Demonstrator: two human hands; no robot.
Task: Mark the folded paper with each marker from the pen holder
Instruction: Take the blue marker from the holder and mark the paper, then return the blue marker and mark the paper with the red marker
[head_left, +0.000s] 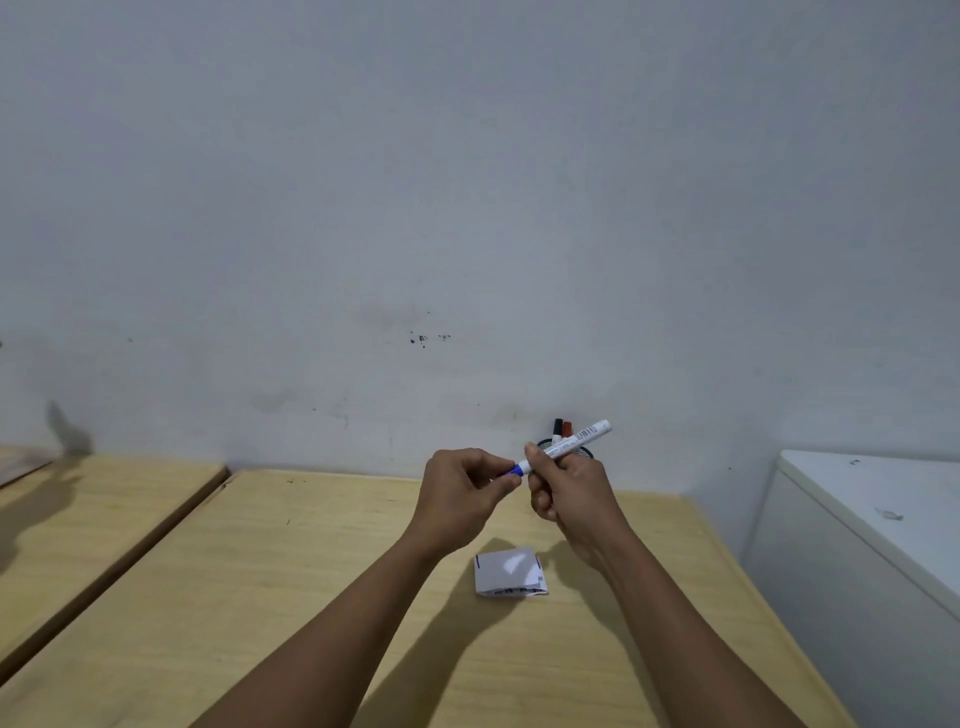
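My right hand (566, 488) grips the white barrel of a blue marker (576, 439), held tilted above the table. My left hand (465, 491) pinches the marker's blue cap end (516, 471). Below my hands a small folded white paper (510, 571) lies on the wooden table (291, 571), with a dark line along its left edge. Behind my right hand stands a black mesh pen holder (584, 452) against the wall, mostly hidden. A black marker (558, 427) and a red marker (567, 429) stick out of it.
A second wooden table (88, 514) stands to the left across a narrow gap. A white cabinet or appliance (872, 519) sits to the right of the table. The wall runs close behind the table's far edge.
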